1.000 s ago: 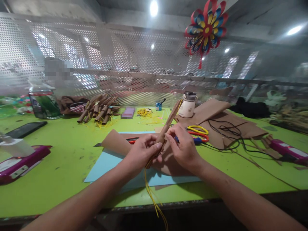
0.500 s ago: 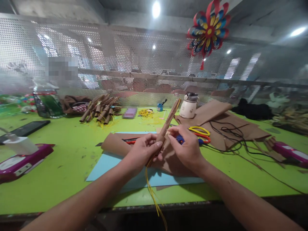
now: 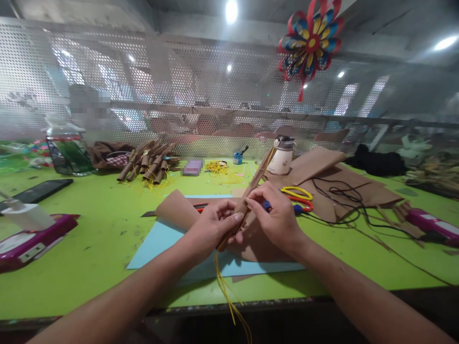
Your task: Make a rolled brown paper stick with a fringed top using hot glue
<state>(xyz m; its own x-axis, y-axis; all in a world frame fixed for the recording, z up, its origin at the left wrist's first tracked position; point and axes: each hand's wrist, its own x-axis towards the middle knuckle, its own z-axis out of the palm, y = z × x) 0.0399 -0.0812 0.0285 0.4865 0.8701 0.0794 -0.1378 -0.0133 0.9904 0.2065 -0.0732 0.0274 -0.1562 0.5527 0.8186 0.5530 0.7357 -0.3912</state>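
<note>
A slim brown paper roll (image 3: 255,179) slants up and to the right over the middle of the table. My left hand (image 3: 223,220) is closed around its lower part, thumb on top. With thumb and forefinger pinched, my right hand (image 3: 271,210) touches the side of the roll; what lies between those fingertips is too small to make out. Yellow string (image 3: 221,282) hangs from the roll's lower end past the table edge, and a bit shows at its top. Beneath my hands lie a curled brown paper sheet (image 3: 177,210) and light blue paper (image 3: 150,253).
Scissors with yellow and red handles (image 3: 299,198) lie right of my hands, near a tangled black cord (image 3: 340,193) on brown paper sheets (image 3: 315,165). Behind stand a white bottle (image 3: 280,160) and several tied paper rolls (image 3: 147,162). Purple power strips (image 3: 39,241) flank the table.
The roll tilted slightly and its upper end shifted right. My right fingertips, a little apart from the roll half a second ago, now press against it. My left hand keeps its grip.
</note>
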